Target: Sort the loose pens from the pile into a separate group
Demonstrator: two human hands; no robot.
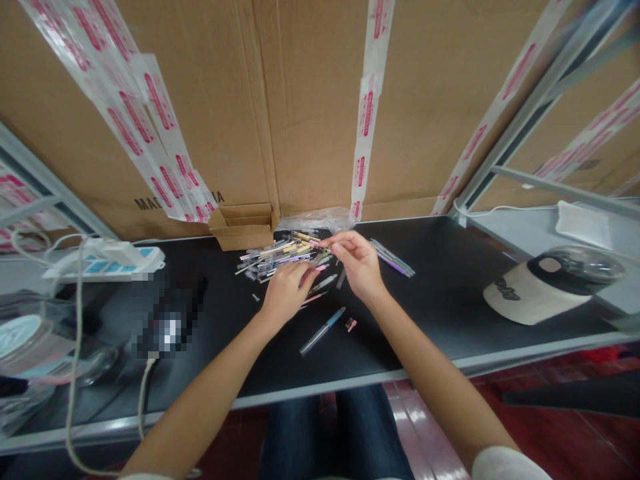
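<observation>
A loose pile of pens and pen parts [273, 257] lies on the black tabletop. Over its right edge, my right hand [359, 262] pinches a small slim piece, too small to name. My left hand [287, 293] sits low at the pile's front, its fingers curled in near a pink pen part; what they hold, if anything, is hidden. In front of my hands lies a clear pen with a blue grip [323, 331], and beside it a small pink piece [351, 325]. Right of my right hand is a bundle of purple and grey pens [393, 259].
A small open cardboard box [243, 233] stands behind the pile, beside crumpled clear plastic [320, 219]. On the left are a power strip [107, 259], a cable [79, 333] and a plastic jar [30, 347]. A cream and black appliance [543, 287] stands at right. Metal posts flank the table.
</observation>
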